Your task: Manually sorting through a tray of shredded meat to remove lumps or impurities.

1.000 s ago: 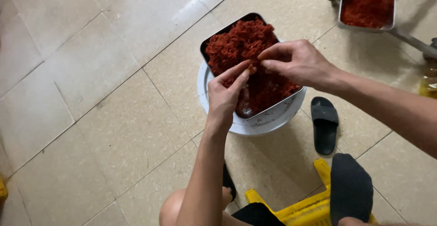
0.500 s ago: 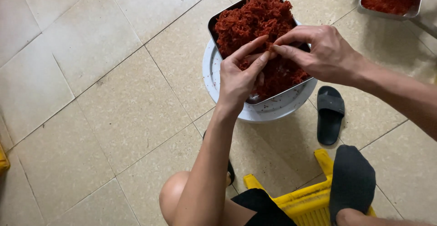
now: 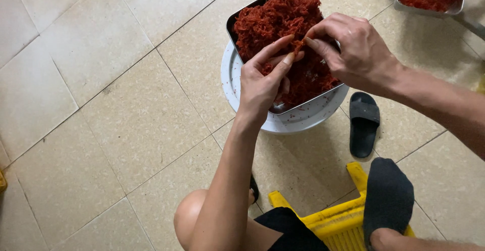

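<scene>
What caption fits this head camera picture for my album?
Left hand and right hand pinch red shreds over a metal tray on a white round base.

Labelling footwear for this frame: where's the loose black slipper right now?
In the head view the black slipper lies on the tiled floor, right of centre, just beside the white round base under the metal tray, below the right hand.
</scene>
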